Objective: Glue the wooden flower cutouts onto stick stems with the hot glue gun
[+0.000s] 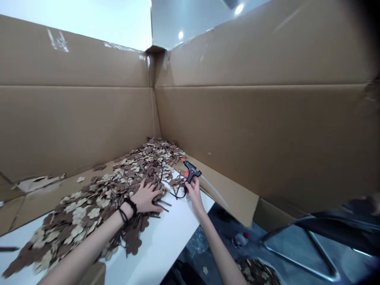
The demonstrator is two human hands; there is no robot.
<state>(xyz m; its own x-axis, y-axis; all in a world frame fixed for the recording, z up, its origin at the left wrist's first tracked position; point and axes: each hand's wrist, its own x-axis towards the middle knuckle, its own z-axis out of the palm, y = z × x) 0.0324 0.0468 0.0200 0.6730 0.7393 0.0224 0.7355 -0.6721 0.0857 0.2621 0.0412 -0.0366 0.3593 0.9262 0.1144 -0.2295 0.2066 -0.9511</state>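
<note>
My left hand (147,198) lies with fingers spread on a large heap of flower-shaped pieces (97,202) in brown and cream, with thin brown sticks (163,205) beside its fingertips. Black bands circle that wrist. My right hand (194,192) is closed on the handle of a black and orange glue gun (191,172), whose orange nozzle points up and to the left. A clear glue stick (214,190) sticks out of the gun's back end, and a black cord loops from its handle toward the heap.
Tall cardboard walls (208,114) meet in a corner behind the white table (160,241). Right of the table, a metal frame (299,253) stands above the floor, near a bottle with a red cap (241,239). More brown pieces (258,273) fill a container at the bottom.
</note>
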